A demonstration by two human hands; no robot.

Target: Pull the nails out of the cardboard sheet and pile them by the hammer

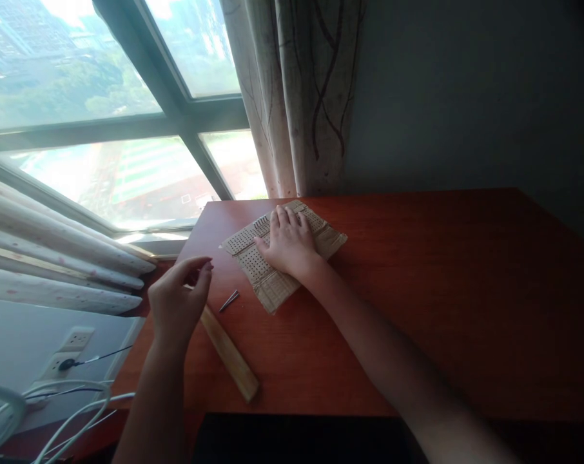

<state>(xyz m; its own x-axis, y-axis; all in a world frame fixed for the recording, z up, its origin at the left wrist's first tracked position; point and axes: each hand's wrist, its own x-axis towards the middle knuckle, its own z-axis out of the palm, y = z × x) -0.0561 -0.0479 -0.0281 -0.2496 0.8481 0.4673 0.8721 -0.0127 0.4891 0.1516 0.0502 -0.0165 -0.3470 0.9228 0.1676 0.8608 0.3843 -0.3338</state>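
A tan cardboard-like sheet (253, 261) lies on the reddish-brown table, its surface covered in rows of small dark holes. My right hand (292, 241) rests flat on it, fingers stretched out, hiding its middle. A short row of thin dark marks or pins (262, 222) shows near its far edge. To the left, my left hand (180, 296) is raised above the table with thumb and fingertips pinched together. Anything between those fingertips is too small to make out. Between the hands lies a small pointed metal piece (229, 301). A flat wooden strip (231, 357) extends partly behind my left hand.
The table (441, 290) stands against a dark wall and a window (127, 180). Curtains (296, 96) hang at its far edge, with another curtain (55, 258) at left. Below that are a wall socket (60, 365) with a plug and looped white cables (93, 412).
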